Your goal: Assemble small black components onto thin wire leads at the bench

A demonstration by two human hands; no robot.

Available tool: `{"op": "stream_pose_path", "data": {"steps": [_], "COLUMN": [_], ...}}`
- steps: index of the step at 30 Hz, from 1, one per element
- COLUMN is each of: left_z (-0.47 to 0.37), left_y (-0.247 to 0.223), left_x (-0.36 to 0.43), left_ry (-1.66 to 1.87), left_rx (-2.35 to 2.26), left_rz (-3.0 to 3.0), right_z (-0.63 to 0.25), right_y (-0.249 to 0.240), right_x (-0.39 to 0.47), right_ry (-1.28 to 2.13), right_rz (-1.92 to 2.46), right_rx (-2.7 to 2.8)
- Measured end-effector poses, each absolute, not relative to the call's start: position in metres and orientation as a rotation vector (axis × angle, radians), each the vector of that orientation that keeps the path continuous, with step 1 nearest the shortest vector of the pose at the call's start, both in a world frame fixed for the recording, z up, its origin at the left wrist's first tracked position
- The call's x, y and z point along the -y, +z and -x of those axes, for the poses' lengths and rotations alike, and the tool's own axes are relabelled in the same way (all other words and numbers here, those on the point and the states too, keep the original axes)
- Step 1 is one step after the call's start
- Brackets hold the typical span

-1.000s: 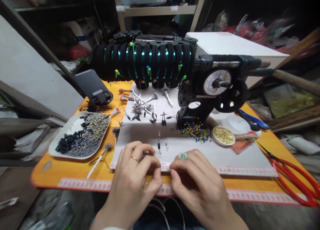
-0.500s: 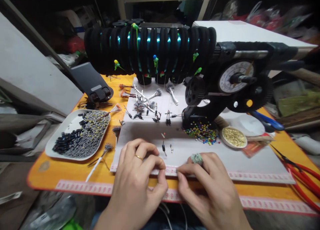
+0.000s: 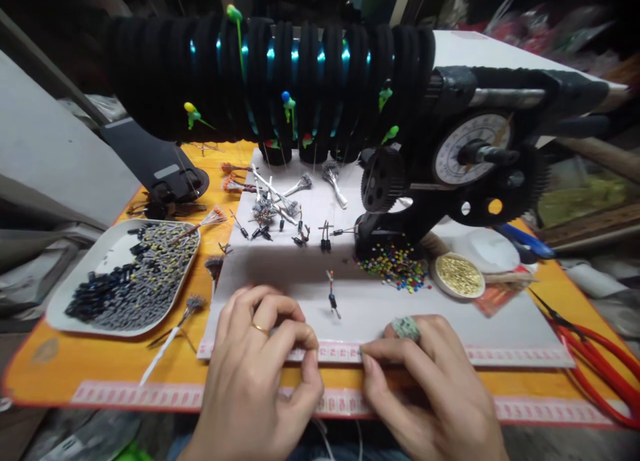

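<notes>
My left hand (image 3: 265, 354) is closed in a pinch above the white board's front edge, thumb against index finger. Opposite it, my right hand (image 3: 425, 377) also pinches, with a green wrap (image 3: 405, 328) around one finger. A short gap parts the two pinches; whatever they hold is too thin to make out. Just beyond them, a small black sleeve with wire ends (image 3: 333, 302) hangs or lies over the white board (image 3: 280, 301). Nearer my right hand are a heap of coloured beads or pin heads (image 3: 397, 267) and a dish of gold-coloured bits (image 3: 460, 276).
A black ribbed roller machine (image 3: 280, 81) with green-tailed pins spans the back. On the left stands a tray (image 3: 115, 227) of small grey and black pieces. White wire bundles (image 3: 270, 201) lie behind the sleeve. Red-handled scissors (image 3: 595, 354) rest at right.
The view has shifted, moving the machine and tray leftward. My pinching fingertips are farther apart. A small silvery piece that lay beside the black sleeve no longer shows apart from it.
</notes>
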State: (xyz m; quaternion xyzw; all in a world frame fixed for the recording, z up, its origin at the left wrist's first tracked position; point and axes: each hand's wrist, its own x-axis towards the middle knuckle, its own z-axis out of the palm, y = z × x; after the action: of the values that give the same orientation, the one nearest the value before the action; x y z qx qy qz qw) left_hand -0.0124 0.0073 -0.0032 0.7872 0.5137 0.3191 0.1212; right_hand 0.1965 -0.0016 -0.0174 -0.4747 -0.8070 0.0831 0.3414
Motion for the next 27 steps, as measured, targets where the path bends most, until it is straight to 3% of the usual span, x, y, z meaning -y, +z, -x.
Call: {"op": "stream_pose_path", "data": {"steps": [22,27], "left_z": [0.0075,0.0123], "left_y": [-0.0065,-0.0039], "left_x": [-0.0080,-0.0092], "left_ry": [1.047,0.920], "left_rx": [-1.541,-1.537], "left_rz": [-2.248,-2.301], "right_z": [-0.1995,-0.2007], "right_y": [-0.0171,-0.0172], "right_x": [0.0026,0.0020], "right_ry": [0.198,0.204], "right_rz": [1.264,1.264], "right_rx": [2.075,2.080]}}
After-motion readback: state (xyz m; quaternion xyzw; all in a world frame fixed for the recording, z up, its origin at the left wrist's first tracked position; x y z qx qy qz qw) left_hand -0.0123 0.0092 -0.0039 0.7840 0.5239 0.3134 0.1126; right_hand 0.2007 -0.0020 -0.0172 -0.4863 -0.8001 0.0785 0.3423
